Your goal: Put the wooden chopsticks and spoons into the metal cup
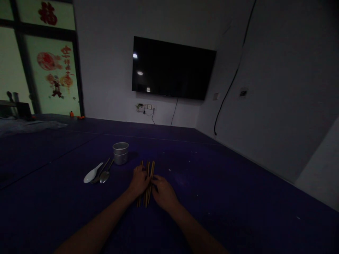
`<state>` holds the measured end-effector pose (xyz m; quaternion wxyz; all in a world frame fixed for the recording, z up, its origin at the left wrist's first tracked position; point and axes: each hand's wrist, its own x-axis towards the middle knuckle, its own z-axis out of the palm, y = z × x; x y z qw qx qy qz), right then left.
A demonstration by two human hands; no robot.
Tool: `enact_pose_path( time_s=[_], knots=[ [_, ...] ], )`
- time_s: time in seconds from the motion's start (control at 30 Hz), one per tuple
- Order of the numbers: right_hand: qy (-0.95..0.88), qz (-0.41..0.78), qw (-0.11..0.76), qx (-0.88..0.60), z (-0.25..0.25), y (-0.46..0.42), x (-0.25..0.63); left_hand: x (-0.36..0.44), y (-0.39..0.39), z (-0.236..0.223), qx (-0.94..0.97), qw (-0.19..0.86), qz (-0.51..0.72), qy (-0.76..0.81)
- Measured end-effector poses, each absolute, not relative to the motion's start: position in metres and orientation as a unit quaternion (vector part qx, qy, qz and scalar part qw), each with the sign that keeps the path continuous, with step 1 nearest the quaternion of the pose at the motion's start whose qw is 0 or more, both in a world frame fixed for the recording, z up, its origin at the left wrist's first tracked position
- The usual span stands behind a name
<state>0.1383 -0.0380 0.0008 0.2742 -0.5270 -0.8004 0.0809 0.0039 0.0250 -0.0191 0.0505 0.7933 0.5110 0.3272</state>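
Note:
Several wooden chopsticks (152,168) lie side by side on the purple surface, pointing away from me. Over them rests my left hand (140,180), its fingers curled around the left side of the bundle and covering the middle. From the right, my right hand (163,192) closes its thumb and fingers on the rightmost sticks. A metal cup (120,157) stands upright beyond my left hand. Beside the cup lie a white soup spoon (91,174) and a metal spoon (105,176); another metal utensil (100,173) is partly hidden between them.
The purple table-like surface (225,190) reaches to the walls, with small pale specks on its right part. A television (172,68) hangs on the far wall above sockets (145,106) and cables. Clear plastic sheeting (29,126) lies at the far left.

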Motion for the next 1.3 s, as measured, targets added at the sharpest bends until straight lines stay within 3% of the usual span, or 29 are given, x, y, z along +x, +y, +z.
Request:
enact_pose_path(
  time_s=[0.3,0.57,0.93,1.3],
  knots=[
    [-0.801,0.071,0.265,-0.532,-0.001,-0.038,0.138,-0.002,0.019,-0.012,0.775,0.043,0.341,0.53],
    [-0.824,0.07,0.247,-0.505,-0.002,-0.037,0.14,-0.005,0.008,-0.013,0.784,0.001,0.237,0.574],
    [-0.805,0.067,0.229,-0.544,-0.005,-0.037,0.14,0.001,0.006,-0.01,0.818,0.087,0.264,0.503],
    [-0.821,0.076,0.244,-0.511,-0.004,-0.038,0.139,-0.004,-0.007,0.009,0.781,-0.012,0.21,0.588]
  ],
)
